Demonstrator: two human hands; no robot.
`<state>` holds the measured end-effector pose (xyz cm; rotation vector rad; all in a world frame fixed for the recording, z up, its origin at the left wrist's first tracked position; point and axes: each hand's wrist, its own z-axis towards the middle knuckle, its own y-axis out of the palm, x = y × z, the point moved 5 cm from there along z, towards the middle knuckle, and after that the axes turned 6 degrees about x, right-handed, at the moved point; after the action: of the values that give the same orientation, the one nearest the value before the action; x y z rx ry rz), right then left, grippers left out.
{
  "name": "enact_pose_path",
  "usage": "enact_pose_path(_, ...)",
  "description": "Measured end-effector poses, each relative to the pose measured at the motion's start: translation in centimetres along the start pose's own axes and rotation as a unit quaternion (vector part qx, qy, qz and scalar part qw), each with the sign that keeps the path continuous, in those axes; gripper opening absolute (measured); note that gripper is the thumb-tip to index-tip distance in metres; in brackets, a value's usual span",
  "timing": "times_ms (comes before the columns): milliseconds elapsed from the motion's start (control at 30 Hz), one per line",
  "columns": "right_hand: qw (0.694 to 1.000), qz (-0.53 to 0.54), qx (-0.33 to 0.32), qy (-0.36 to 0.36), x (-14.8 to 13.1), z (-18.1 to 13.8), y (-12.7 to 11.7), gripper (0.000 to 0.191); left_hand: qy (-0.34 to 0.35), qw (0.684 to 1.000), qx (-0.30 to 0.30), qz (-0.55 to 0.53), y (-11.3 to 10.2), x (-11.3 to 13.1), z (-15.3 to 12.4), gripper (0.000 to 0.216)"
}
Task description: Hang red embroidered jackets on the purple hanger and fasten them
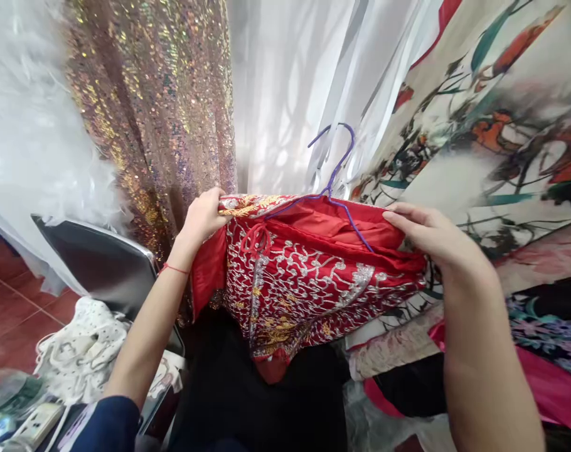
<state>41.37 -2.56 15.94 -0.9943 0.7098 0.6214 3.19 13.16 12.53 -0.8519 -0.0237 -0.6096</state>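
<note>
A red garment (290, 289) with silver and gold embroidery is stretched sideways in front of me. Its plain red lining shows along the top, and a small red cord bow sits near the left end. A thin purple clothes hanger (331, 182) sits inside the opening, its hook pointing up and free. My left hand (204, 216) is closed on the garment's upper left edge, thumb on the near side. At the upper right edge, my right hand (421, 229) pinches the cloth between thumb and fingers. The garment's lower part hangs over my dark-clothed lap.
A gold sequined cloth (158, 94) and a white sheer curtain (276, 94) hang behind. Floral fabric (516, 125) fills the right, above folded cloths (408, 383). A dark chair back (97, 263) stands left, near a white dotted cloth (81, 351) and a power strip (38, 427).
</note>
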Motion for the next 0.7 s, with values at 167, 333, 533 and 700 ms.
enact_pose_path(167,0.999,0.003,0.021,-0.025,0.1,-2.6,1.8,0.040,-0.033,0.997,0.056,-0.027,-0.4,-1.2,-4.1,0.049)
enact_pose_path(333,0.999,-0.005,0.034,0.010,0.1,-3.6,2.6,0.047,-0.070,0.992,0.100,-0.015,-0.3,-2.7,-8.1,0.027)
enact_pose_path(533,0.973,0.141,-0.013,0.183,1.5,-3.6,2.8,0.051,-0.055,0.996,0.065,0.021,0.2,0.4,-9.9,0.020)
enact_pose_path(700,0.938,0.156,-0.055,0.306,3.3,-4.4,2.2,0.040,-0.092,0.995,0.002,0.033,1.0,4.3,-11.6,0.022)
